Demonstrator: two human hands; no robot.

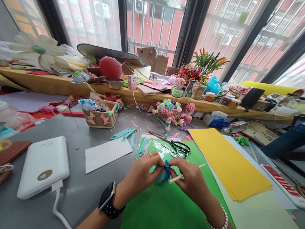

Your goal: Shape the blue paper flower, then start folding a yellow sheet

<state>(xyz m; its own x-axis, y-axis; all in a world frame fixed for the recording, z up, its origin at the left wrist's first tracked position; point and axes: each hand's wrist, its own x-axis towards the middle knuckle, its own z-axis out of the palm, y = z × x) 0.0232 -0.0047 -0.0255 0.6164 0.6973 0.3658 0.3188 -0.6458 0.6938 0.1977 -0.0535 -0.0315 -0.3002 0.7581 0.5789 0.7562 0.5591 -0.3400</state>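
Over the green sheet (190, 197), a small piece of folded blue paper (166, 171) is pinched between both hands. My left hand (145, 168) grips its left side with thumb and forefinger. Closed on its upper right edge is my right hand (189, 175), which also has a thin pale wooden stick (177, 179) tucked between its fingers. Part of the blue paper is hidden by the fingertips. Black-handled scissors (179, 148) lie just beyond the hands. Folded light-blue paper strips (126, 135) rest to the left, near a white paper rectangle (107, 156).
A white power bank (45, 165) with a cable sits at left. Yellow paper sheets (228, 159) lie at right. Behind are a cardboard basket (101, 119), a bunch of small craft flowers (170, 111) and a blue tissue box (215, 121). A crowded ledge (152, 100) runs below the windows.
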